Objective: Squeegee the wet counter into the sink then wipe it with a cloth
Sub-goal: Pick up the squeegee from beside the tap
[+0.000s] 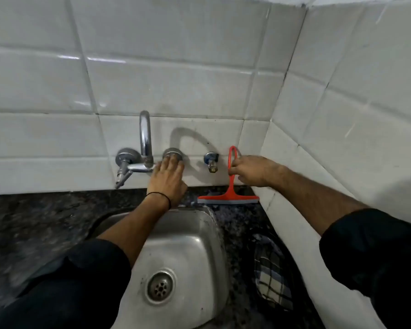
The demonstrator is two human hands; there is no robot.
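A red squeegee stands upright against the tiled wall behind the sink, its grey blade resting on the dark speckled counter. My right hand is closed around its looped handle. My left hand reaches over the steel sink and its fingers lie on the right tap knob. A checked cloth lies crumpled on the counter to the right of the sink, against the side wall.
A chrome wall faucet with a second knob hangs over the sink's back edge. A small angle valve sticks out between the tap and the squeegee. White tiled walls meet in a corner at the right.
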